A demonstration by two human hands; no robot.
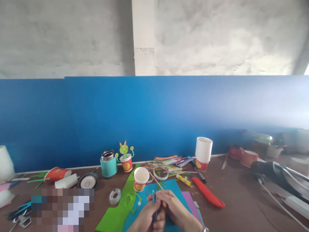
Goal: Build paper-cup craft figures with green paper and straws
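One blue stick (153, 196), one big blue sheet (173, 190), one purple sheet (190, 203), one blue-green jar (108, 167), one green cat (124, 149) with two ears (125, 143) and two paws (132, 148), one glue stick (183, 179).

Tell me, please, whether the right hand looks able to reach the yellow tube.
Probably yes: the yellow tube lies just beyond the right hand, and nothing upright stands between them, though that hand seems busy with a thin stick.
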